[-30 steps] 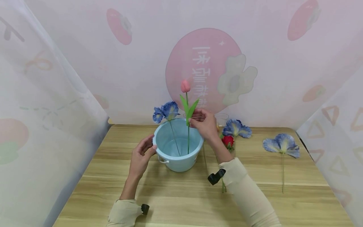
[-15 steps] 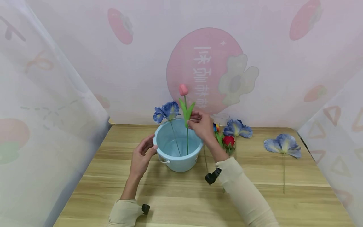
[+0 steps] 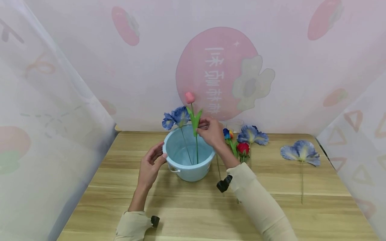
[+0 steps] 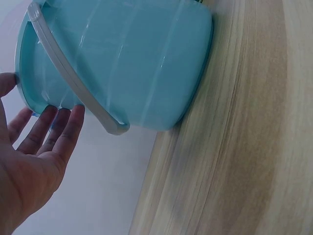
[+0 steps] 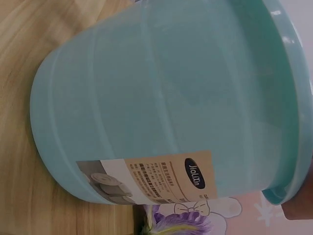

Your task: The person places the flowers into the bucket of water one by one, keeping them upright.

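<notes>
A light blue bucket [image 3: 190, 172] stands on the wooden table. Near its handle joint, my left hand [image 3: 150, 165] holds the rim, thumb at the lip and fingers against the outer side, as the left wrist view also shows. My right hand [image 3: 212, 134] pinches a pink artificial tulip [image 3: 189, 97] by its stem just below the green leaves. The tulip stands nearly upright, its lower stem inside the bucket. A blue iris [image 3: 178, 117] leans in the bucket to the left of it. In the right wrist view the bucket wall [image 5: 195, 88] hides most of the right hand.
Right of the bucket lie a red rose [image 3: 243, 148], a rainbow-coloured flower [image 3: 228, 134] and a blue iris [image 3: 252, 135]. Another iris [image 3: 300, 153] lies farther right. A printed pale backdrop [image 3: 144, 73] encloses the table's back and sides. The bucket's white handle [image 4: 73, 83] hangs down.
My right hand has moved left and slightly lower with the tulip, bringing its bloom down and closer to the iris in the bucket. My left hand stays at the rim.
</notes>
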Demonstrator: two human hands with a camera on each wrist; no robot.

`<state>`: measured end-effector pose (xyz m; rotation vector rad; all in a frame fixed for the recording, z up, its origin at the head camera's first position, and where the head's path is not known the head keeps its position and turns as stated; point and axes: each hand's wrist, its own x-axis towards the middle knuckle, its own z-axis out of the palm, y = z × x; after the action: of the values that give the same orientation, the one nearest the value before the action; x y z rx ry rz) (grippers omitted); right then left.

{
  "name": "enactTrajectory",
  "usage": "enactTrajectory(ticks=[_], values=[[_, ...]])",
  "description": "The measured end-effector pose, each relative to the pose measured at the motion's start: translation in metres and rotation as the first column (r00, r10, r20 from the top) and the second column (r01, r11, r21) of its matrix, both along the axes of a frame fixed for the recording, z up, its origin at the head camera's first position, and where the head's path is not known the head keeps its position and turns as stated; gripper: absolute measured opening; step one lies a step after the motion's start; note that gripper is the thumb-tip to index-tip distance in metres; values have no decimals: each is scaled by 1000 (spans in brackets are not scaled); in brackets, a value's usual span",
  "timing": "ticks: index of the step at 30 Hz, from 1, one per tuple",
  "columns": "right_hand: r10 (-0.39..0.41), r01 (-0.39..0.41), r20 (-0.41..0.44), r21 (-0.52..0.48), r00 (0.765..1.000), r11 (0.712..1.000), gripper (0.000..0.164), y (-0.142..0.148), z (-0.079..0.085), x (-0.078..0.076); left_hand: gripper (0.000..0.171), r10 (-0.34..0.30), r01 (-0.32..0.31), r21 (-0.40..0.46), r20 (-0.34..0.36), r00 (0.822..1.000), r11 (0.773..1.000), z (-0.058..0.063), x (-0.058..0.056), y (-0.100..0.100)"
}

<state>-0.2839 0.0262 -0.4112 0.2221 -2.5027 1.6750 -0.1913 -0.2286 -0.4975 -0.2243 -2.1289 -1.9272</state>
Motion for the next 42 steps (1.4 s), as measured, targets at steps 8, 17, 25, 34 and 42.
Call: enactTrajectory(ticks=[8,17,25,34,42], values=[[68,-67,34,-28,997,997,36,9,5,5,49,-3,3,-1,0,1000,1000,-1,0,0],[57,-43,64,-206,996,978,38,38,9,14,49,-10,10,1,-5,1000,1000,0,0,0],[35,-20,60,-240,998,971,39,66,10,21,49,-8,8,2,7,1000,1000,-2,-1,-1],[16,10,93,-271,996,963,42,87,-1,26,50,-10,10,-3,18,1000,1000,-1,1,-2],[19,15,125,-261,992,965,44,111,-11,34,50,-14,14,11,19,1000,1000,0,2,0]])
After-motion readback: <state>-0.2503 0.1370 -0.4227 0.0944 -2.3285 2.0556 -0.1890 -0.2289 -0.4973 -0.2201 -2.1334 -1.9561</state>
